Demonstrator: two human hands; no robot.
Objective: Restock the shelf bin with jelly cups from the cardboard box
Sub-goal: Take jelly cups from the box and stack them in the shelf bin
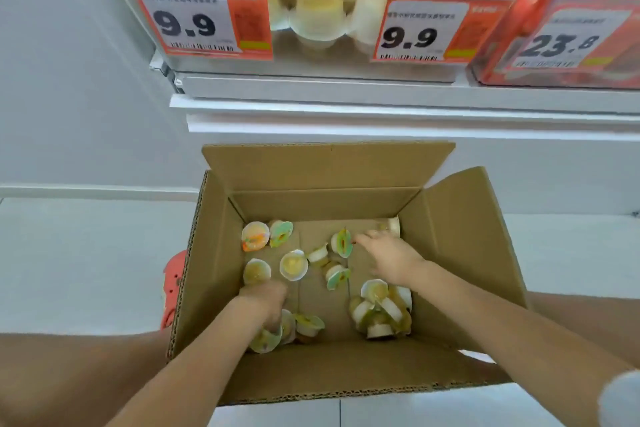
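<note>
While the left hand (pixel 265 300) reaches down into the open cardboard box (pixel 460 236) with its fingers curled among jelly cups (pixel 293 265) at the near-left corner, whether they grip one cannot be told. Further right, loose cups lie scattered over the box floor, and the right hand (pixel 389 258) rests spread, fingers straight, touching a cup near the far wall. Above, the clear shelf bin (pixel 311 55) holds stacked jelly cups behind 9.9 price tags (pixel 188 22).

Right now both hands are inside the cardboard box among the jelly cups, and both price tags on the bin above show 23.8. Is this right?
Not quite. In the head view, both price tags on the bin show 9.9; 23.8 is on the neighbouring red container. Both hands, left hand and right hand, are inside the cardboard box among jelly cups.
</note>
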